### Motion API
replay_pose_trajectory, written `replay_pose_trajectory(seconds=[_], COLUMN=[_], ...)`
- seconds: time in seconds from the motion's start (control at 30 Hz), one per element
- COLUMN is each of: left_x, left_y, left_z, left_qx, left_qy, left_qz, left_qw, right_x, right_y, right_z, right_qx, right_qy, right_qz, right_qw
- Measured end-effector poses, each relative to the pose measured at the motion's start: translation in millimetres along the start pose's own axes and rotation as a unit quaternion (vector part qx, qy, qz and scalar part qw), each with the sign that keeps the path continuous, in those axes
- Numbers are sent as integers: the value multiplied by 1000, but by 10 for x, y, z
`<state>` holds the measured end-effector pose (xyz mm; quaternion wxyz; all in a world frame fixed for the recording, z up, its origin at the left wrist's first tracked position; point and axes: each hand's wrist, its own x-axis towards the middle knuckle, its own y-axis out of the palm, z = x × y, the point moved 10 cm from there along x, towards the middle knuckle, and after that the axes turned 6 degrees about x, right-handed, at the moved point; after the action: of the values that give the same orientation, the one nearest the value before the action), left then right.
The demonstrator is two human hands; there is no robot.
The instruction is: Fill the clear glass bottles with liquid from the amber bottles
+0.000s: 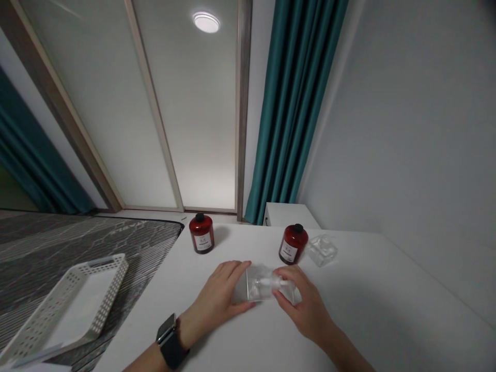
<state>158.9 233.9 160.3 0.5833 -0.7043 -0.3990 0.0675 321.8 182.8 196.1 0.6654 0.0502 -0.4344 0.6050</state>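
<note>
A clear, square-sided bottle (258, 283) lies on its side over the white table (248, 341), its neck toward the right. My left hand (220, 292) is closed around the base end, thumb in front and fingers behind. At the neck end, the thumb and fingers of my right hand (306, 305) pinch a translucent whitish top, which looks like a pump head; part of it is hidden by the fingers. Just behind my right hand stands a dark red bottle (294, 243) with a black cap and a white label. Crumpled clear plastic (322, 250) lies to its right.
Another red bottle (201, 232) with a black cap stands at the table's far left corner. Lower left, a white perforated basket (110, 289) sits beyond the table edge, above a grey striped carpet (151, 240). A white cabinet (292, 214) stands behind the table, and a wall rises at right.
</note>
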Motion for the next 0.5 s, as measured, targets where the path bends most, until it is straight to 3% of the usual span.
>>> replay_pose_trajectory(seconds=[0.2, 0.5], left_x=[-1, 34], left_y=[269, 272], left_z=[-85, -88], left_qx=[-72, -82], left_qy=[-31, -47], left_qz=[68, 62], left_qw=[995, 994], right_x=[-116, -225], right_y=[208, 403], right_z=[-174, -357], right_qx=[58, 110], right_qy=[97, 157], right_qz=[26, 48], right_qw=[993, 980])
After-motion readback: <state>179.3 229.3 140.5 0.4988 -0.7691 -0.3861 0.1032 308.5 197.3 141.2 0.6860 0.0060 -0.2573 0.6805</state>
